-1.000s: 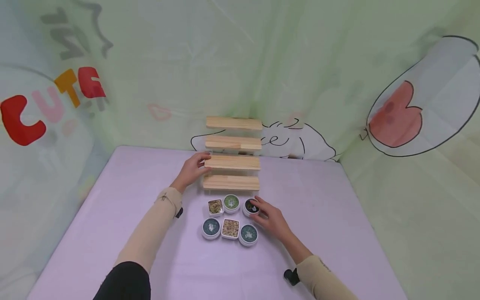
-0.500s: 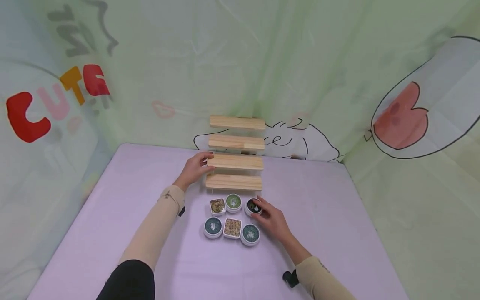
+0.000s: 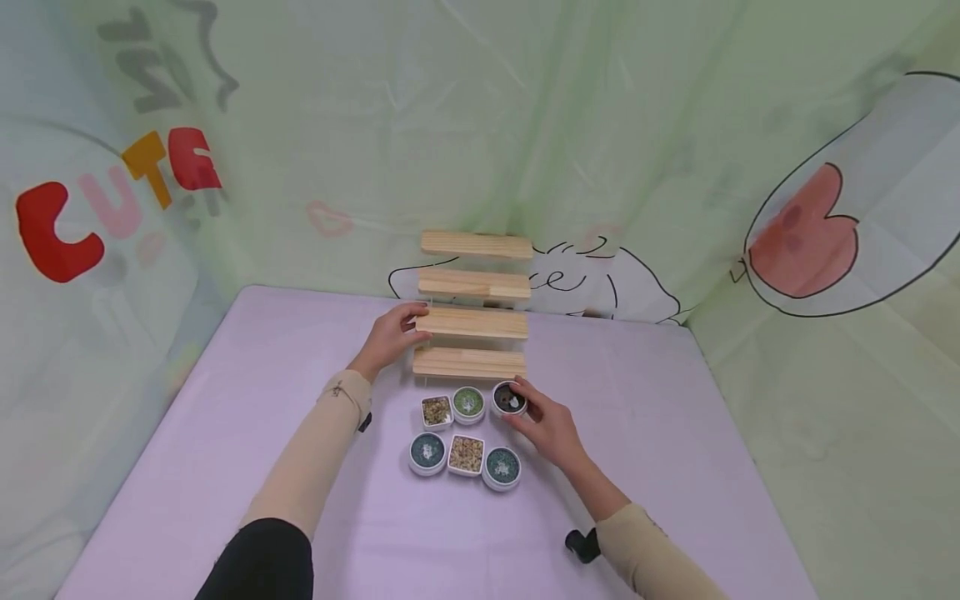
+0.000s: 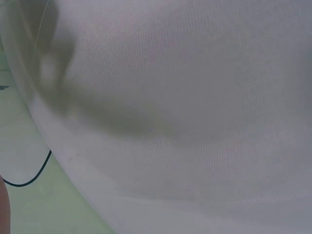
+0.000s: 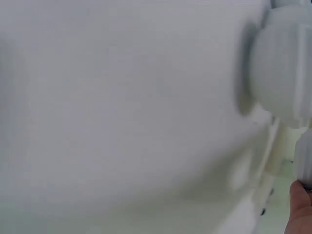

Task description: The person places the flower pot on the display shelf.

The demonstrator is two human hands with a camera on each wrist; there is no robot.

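Note:
In the head view my left hand [image 3: 390, 337] holds the left end of the second-lowest plank of a stepped wooden shelf [image 3: 471, 323]. My right hand [image 3: 551, 429] grips a round white pot with dark filling [image 3: 508, 400], thumb on the near side and fingers on the far side. This pot sits just in front of the lowest plank's right end. The right wrist view shows the held pot's white side [image 5: 304, 156] above my thumb, apparently off the table. Close by are a green-topped round pot [image 3: 468, 403] and a small square pot [image 3: 437, 412].
Nearer me stand two teal-topped round pots [image 3: 427, 451] with a square pot of pale gravel [image 3: 466, 455] between them. A lilac cloth [image 3: 630, 467] covers the table. Printed fabric walls [image 3: 360, 150] rise behind the shelf and at both sides.
My right hand has closed around the dark-filled pot and moved it slightly away from me, toward the shelf. The left hand keeps its hold on the plank. The head view has shifted slightly.

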